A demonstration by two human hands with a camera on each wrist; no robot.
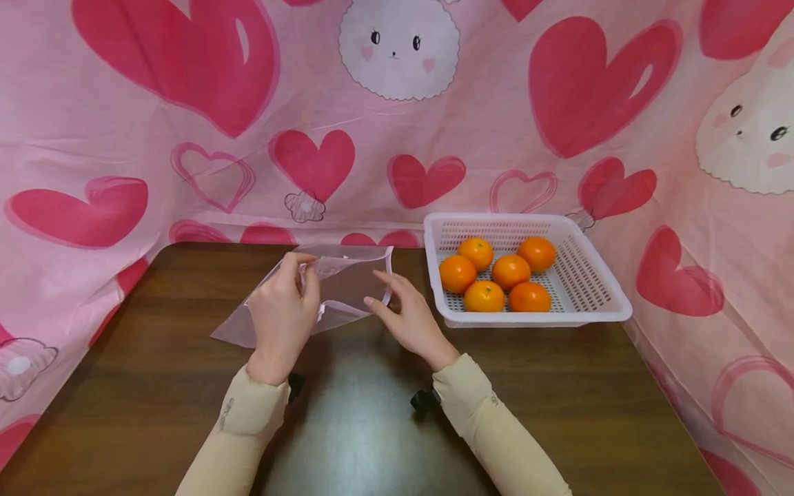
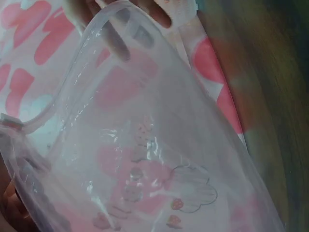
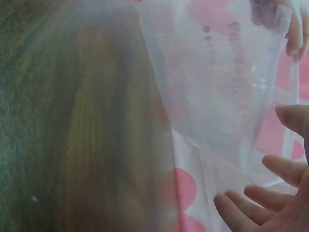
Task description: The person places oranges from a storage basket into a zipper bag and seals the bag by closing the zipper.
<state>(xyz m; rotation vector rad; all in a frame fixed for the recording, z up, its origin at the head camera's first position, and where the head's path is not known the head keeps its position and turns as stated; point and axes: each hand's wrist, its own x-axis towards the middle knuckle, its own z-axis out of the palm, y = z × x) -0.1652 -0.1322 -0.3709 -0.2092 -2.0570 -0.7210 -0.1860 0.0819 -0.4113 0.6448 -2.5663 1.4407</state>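
Head view:
- L hand (image 1: 285, 310): thumb & fingers together, clamped on film of clear plastic bag (image 1: 347, 282) nr its mouth.
- R hand (image 1: 409, 313): thumb & fingers well apart, tips at right end of bag mouth; whether they touch, can't tell.
- Bag: 1 pc., toward far edge of brown table (image 1: 360, 434), left of ctr.; mouth gapes to the right, lower corner points left.
- Bskt., i.e. white basket (image 1: 595, 316): right of bag, narrow gap btwn; holds 6 oranges (image 1: 511, 271).
- Room: broad stretch of tabletop btwn left sleeve (image 1: 248, 417) & right sleeve (image 1: 496, 420), nearer the person; pink cloth (image 1: 428, 117) w/ hearts rises behind far edge.

L wrist view:
- Bag film across most of frame; some fingers at top show thru it, others outside. Dim fingers lower left, grip there obscured.
- Table along right side, next to cloth edge.

R wrist view:
- R hand lower right, digits spread, nothing clamped. L fingers upper right, at bag edge.
- Bag hangs btwn; tabletop opens out to left, blurred.
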